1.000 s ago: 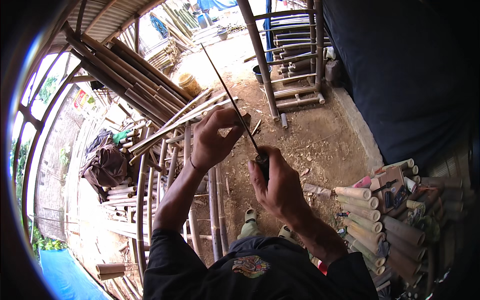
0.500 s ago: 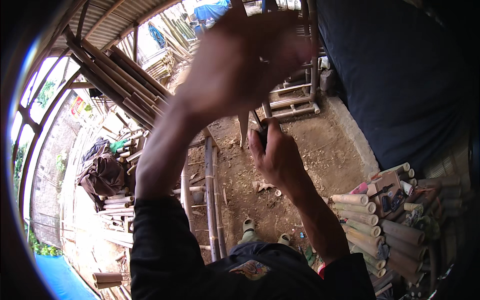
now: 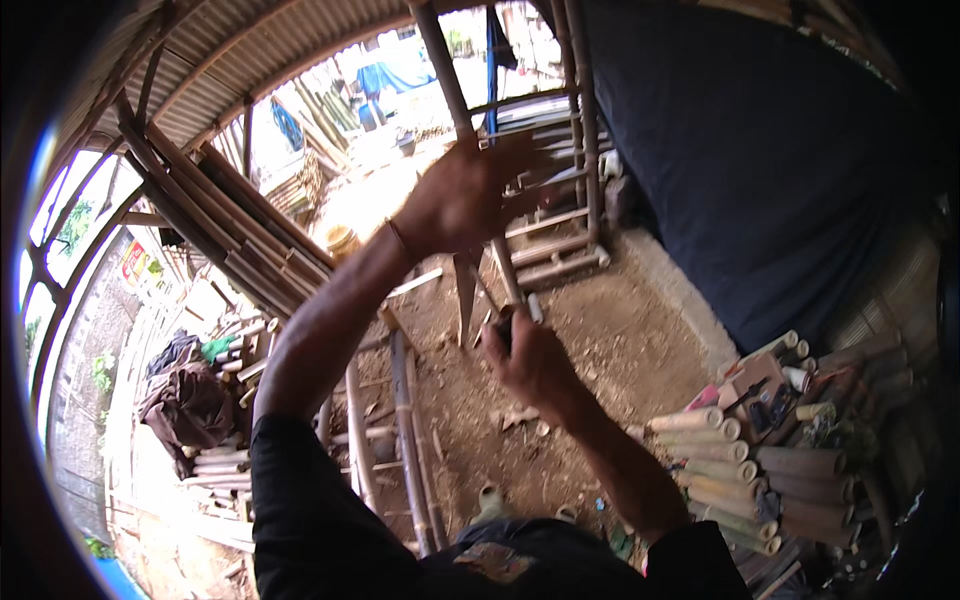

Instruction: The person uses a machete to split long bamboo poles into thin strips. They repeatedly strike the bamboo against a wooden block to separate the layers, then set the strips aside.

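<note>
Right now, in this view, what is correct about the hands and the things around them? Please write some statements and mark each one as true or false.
1. The left hand appears higher in the picture than the right hand. True.
2. The right hand is empty. False: it grips a dark handle.
3. A large dark sheet hangs on the right side. True.
4. The brown cloth lies to the right of both hands. False: it is to the left of them.
5. The person's sleeves are white. False: they are black.
</note>
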Demonstrator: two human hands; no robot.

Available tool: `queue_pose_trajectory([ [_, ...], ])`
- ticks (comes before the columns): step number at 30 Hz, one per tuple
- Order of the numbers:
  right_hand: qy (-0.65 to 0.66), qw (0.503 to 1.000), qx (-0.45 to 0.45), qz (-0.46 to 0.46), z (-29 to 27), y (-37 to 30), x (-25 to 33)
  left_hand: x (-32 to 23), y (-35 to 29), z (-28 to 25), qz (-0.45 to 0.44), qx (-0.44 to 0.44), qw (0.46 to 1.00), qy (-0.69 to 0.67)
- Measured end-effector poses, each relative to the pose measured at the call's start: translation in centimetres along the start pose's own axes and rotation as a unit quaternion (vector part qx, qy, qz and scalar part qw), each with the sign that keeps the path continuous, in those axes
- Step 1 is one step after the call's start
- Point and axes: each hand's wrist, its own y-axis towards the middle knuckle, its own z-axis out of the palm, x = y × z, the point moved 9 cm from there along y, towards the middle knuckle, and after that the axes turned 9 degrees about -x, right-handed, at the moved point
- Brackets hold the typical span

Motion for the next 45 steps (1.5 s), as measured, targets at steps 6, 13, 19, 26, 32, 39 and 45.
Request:
queue_pose_trajectory([
  [6,-0.031,0.995,0.086,0.033,6.9,1.3,-5.2,13.5,-6.7,12.3,-0.201,0.187,0.961,-0.022],
  [13,-0.050,0.995,0.067,0.049,9.2,6.8,-6.0,12.0,-8.8,1.6,-0.340,-0.135,0.796,-0.482],
  [19,-0.023,0.999,0.032,-0.037,14.6,13.4,0.5,18.4,-14.1,-0.4,-0.419,-0.270,0.827,-0.261],
  [26,-0.170,0.969,-0.070,-0.168,20.2,21.1,6.5,29.0,-16.3,-1.7,-0.406,-0.483,0.724,-0.279],
  [32,-0.049,0.991,0.072,-0.099,27.1,24.4,8.3,35.1,-19.6,-3.5,-0.415,-0.506,0.707,-0.268],
  [39,-0.171,0.972,0.131,0.098,38.8,23.5,-10.0,35.2,-16.8,-4.5,-0.403,-0.434,0.776,-0.214],
  [45,-0.098,0.993,0.054,0.028,29.7,22.2,-2.3,34.1,-17.4,2.8,-0.374,-0.240,0.868,-0.221],
])
